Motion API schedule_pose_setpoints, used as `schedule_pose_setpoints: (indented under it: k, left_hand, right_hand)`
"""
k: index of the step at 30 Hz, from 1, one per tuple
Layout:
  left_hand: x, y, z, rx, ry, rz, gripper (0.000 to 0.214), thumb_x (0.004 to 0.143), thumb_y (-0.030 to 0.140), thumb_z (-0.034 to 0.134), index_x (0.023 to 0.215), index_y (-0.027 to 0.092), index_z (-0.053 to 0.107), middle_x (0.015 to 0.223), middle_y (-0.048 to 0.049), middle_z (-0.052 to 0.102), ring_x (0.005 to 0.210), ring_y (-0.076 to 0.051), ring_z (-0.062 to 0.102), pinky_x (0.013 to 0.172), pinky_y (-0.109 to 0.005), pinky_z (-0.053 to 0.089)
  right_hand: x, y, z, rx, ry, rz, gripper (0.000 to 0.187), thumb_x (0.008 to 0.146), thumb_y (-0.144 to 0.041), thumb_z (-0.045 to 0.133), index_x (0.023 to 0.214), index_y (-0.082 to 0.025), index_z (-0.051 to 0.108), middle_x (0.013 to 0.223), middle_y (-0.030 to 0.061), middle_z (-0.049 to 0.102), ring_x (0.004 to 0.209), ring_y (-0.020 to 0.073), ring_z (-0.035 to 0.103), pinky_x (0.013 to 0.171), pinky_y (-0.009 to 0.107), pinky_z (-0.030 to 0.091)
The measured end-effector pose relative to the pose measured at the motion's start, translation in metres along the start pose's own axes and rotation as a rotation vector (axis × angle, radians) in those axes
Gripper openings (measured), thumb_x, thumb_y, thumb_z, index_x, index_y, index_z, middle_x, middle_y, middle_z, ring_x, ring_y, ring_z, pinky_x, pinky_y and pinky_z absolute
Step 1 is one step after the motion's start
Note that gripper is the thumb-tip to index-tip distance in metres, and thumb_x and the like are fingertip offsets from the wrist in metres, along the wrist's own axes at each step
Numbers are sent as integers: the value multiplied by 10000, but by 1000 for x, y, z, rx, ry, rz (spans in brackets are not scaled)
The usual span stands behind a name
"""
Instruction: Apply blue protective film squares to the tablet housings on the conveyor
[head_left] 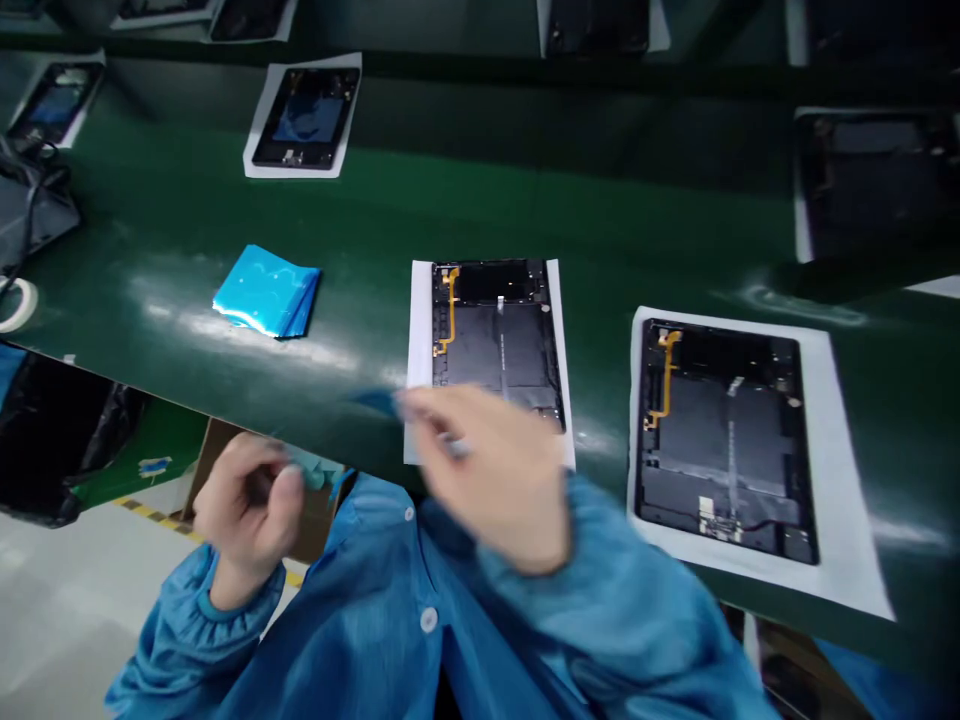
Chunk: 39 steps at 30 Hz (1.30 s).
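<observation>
My right hand (pixel 491 475), blurred by motion, is over the near edge of an opened tablet (pixel 480 345) that lies on white paper. Its fingers pinch a small piece of blue film (pixel 377 402), which points left. A small pale thing shows among those fingers, too smeared to name. My left hand (pixel 251 505) hangs just off the table's front edge with its fingers curled toward the thumb; whether anything is in them is hidden. Left of the tablet lies a stack of shiny blue film sheets (pixel 264 290). Both tablets nearest me have an orange flex cable along the left side.
A second opened tablet (pixel 724 440) lies on paper at right. More tablets on paper, one of them (pixel 307 118) at back left, stand farther off on the green table (pixel 465 200). A tape roll (pixel 26 305) and a black bag (pixel 60 430) are at far left.
</observation>
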<state>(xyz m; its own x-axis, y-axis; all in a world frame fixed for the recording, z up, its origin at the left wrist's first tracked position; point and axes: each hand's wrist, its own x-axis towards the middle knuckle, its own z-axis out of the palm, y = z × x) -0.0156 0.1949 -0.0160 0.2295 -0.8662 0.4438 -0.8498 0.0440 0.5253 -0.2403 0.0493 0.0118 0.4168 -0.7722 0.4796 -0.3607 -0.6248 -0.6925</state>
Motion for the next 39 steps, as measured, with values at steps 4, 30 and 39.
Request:
schedule_pose_setpoints:
  k: [4,30,39]
  left_hand:
    - [63,25,58,247,-456,-84,378,1106,446,652,805,218,658,664,-6,671,624,-191,681,612,-300,429]
    - [74,-7,90,62,-532,386,187,1160,310,539,1222,145,602,947,-56,718,756,-221,619,645,-367,478]
    - [69,-15,96,16,-543,422,198,1124,292,577,1268,164,621,997,-69,748,808,-233,625,679,-394,439]
  right_hand:
    - [20,89,-56,356,147,738,252,713,-385,995,809,-238,814,644,-20,708,543,148,625,546,296,520]
    - [-7,121,-59,85,-206,1095,625,604,-819,996,742,-239,807,557,20,674,452,154,573,450,293,458]
    - [-5,121,-60,56,-228,1041,653,623,-894,962,719,-267,804,540,15,665,435,166,578,442,313,498]
